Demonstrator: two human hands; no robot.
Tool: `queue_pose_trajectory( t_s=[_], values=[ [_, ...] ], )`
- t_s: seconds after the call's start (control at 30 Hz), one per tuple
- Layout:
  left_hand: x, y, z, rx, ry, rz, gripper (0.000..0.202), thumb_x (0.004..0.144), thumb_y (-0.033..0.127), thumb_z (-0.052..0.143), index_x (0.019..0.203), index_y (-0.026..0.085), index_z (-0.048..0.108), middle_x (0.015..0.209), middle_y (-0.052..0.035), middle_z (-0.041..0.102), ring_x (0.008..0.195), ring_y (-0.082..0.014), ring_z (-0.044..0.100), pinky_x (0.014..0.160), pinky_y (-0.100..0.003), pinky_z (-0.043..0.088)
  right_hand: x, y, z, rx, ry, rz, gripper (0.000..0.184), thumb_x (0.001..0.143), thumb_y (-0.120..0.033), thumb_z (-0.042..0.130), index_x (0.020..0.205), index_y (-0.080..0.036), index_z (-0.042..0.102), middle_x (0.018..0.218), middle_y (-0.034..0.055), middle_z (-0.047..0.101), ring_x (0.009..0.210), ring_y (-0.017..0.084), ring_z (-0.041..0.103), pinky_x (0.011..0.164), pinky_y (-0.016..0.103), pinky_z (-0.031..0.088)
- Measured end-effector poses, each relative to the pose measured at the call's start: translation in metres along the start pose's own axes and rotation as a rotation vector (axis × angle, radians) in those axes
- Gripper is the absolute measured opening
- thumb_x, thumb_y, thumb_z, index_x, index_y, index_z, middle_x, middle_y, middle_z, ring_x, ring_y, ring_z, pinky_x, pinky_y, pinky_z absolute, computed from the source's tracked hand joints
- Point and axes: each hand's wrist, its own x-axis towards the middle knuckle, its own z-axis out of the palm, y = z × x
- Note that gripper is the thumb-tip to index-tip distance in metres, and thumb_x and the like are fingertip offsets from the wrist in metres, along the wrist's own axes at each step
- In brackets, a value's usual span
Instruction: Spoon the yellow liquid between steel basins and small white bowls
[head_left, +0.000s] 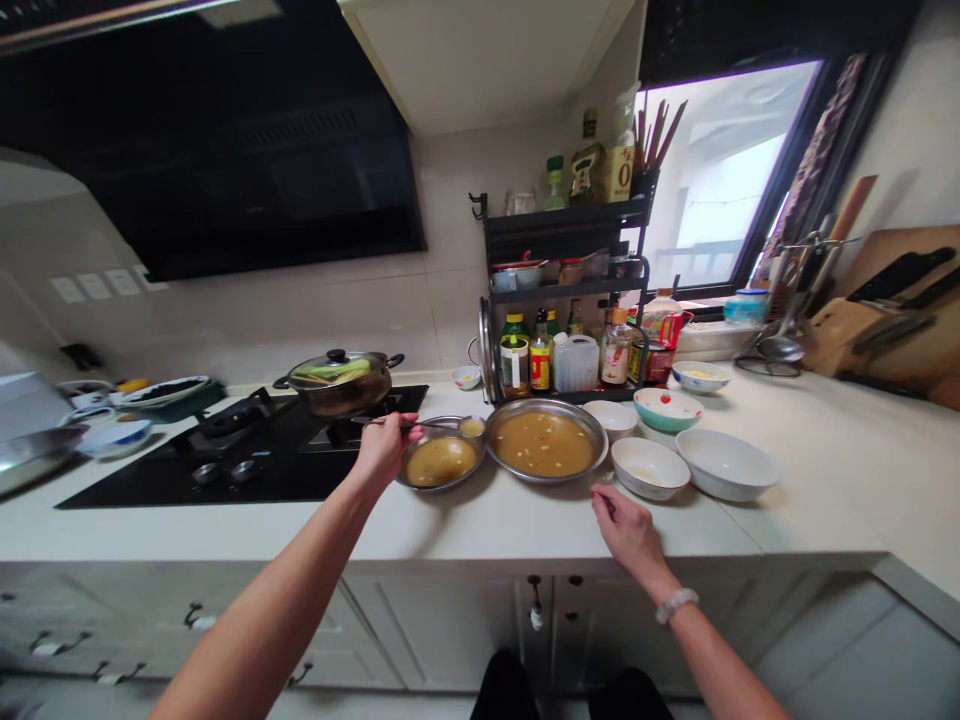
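The ladle (472, 427) is above the smaller metal pan (440, 485), at its far right side, and some brownish liquid lies in the ladle's cup. The same kind of liquid stands in this pan and also in the larger metal pan (546, 477), which is just beside it on the right; there, pale pieces float on the surface. As I judge, the ladling is in the middle: one portion is already scooped, while both pans still contain a good quantity. From this view I cannot tell how much remains to be moved.

The left hand (388, 445) is closed around the ladle's handle, with the fingers bent together. The right hand (628, 525) is near the front of the larger pan and the patterned bowl (650, 485). Its fingers are curled inward, but I cannot tell if they hold something small or touch the counter (510, 525).

Behind and to the right of the patterned bowl are a small white bowl (611, 420), a turquoise bowl (667, 412) and a wide white bowl (727, 470). On the stove (277, 475), at the left, a lidded pot (349, 402) stands. A black rack (566, 222) with bottles is behind the pans.
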Motion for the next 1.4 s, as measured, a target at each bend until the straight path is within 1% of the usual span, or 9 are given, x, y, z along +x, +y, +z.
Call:
queue_pose_trajectory(
  t_s=[0.13,0.27,0.43,0.53,0.67,0.8,1.0,1.17,1.4],
  values=[
    [-0.003,-0.006,0.031,0.015,-0.048,0.034,0.018,0.075,0.015,0.046,0.069,0.009,0.063,0.055,-0.0047,0.063,0.049,-0.0124,0.059,0.06,-0.028,0.053,0.0,-0.001,0.0,0.004,0.014,-0.003,0.03,0.085,-0.034,0.042,0.088,-0.019,0.068,0.075,0.008,0.072,0.064,0.02,0.066,0.061,0.029,0.049],
    [-0.013,-0.019,0.055,0.137,-0.207,0.181,0.023,0.081,0.025,0.046,0.075,0.013,0.064,0.055,-0.0032,0.062,0.05,-0.0155,0.06,0.055,-0.028,0.052,0.001,-0.002,-0.001,0.016,0.013,-0.003,0.03,0.086,-0.034,0.043,0.087,-0.019,0.068,0.074,0.0077,0.072,0.063,0.02,0.066,0.06,0.029,0.049],
    [-0.032,-0.027,0.057,0.511,-0.501,0.603,0.025,0.085,0.03,0.048,0.089,0.017,0.069,0.063,-0.0034,0.064,0.055,-0.0154,0.06,0.062,-0.028,0.05,0.001,-0.002,-0.001,0.027,0.021,0.002,0.029,0.086,-0.034,0.042,0.087,-0.019,0.068,0.074,0.0077,0.072,0.063,0.02,0.066,0.06,0.029,0.049],
    [-0.037,-0.025,0.049,0.588,-0.545,0.716,0.025,0.086,0.031,0.048,0.091,0.019,0.069,0.071,-0.0037,0.065,0.06,-0.0147,0.06,0.07,-0.028,0.049,0.0,-0.001,-0.001,0.028,0.023,0.006,0.029,0.085,-0.035,0.043,0.087,-0.02,0.068,0.072,0.0073,0.071,0.061,0.02,0.066,0.06,0.029,0.049],
    [-0.029,-0.018,0.027,0.438,-0.365,0.588,0.03,0.087,0.036,0.045,0.094,0.016,0.066,0.065,-0.0029,0.063,0.054,-0.0153,0.061,0.058,-0.026,0.049,0.001,-0.001,-0.001,0.036,0.019,0.008,0.029,0.085,-0.035,0.043,0.087,-0.02,0.068,0.073,0.0075,0.072,0.061,0.02,0.065,0.061,0.029,0.049],
    [-0.01,-0.018,-0.009,0.382,-0.169,0.453,0.031,0.086,0.038,0.046,0.09,0.014,0.065,0.059,-0.003,0.064,0.049,-0.017,0.063,0.052,-0.026,0.049,0.0,-0.001,-0.001,0.034,0.01,0.006,0.03,0.085,-0.035,0.043,0.087,-0.019,0.068,0.073,0.0078,0.072,0.062,0.02,0.066,0.06,0.029,0.049],
    [0.006,-0.041,-0.059,0.536,-0.144,0.381,0.023,0.079,0.034,0.055,0.079,0.015,0.068,0.052,-0.0038,0.063,0.046,-0.0185,0.062,0.049,-0.026,0.049,0.0,0.002,0.001,0.03,0.007,0.003,0.03,0.085,-0.036,0.044,0.088,-0.019,0.068,0.073,0.0076,0.072,0.061,0.02,0.066,0.058,0.028,0.048],
    [0.001,-0.051,-0.06,0.416,-0.137,0.243,0.021,0.077,0.032,0.055,0.077,0.015,0.067,0.051,-0.0036,0.064,0.045,-0.019,0.062,0.049,-0.028,0.051,-0.001,0.002,0.001,0.016,0.021,0.005,0.03,0.086,-0.036,0.043,0.088,-0.019,0.068,0.073,0.0077,0.071,0.061,0.02,0.066,0.058,0.029,0.049],
    [-0.004,-0.046,-0.049,0.119,0.082,0.015,0.018,0.073,0.02,0.049,0.07,0.009,0.064,0.056,-0.0065,0.066,0.046,-0.014,0.061,0.053,-0.026,0.053,0.0,0.002,0.0,0.008,-0.003,-0.003,0.031,0.086,-0.035,0.043,0.088,-0.019,0.068,0.074,0.0087,0.072,0.064,0.021,0.067,0.059,0.029,0.049]
  ],
)
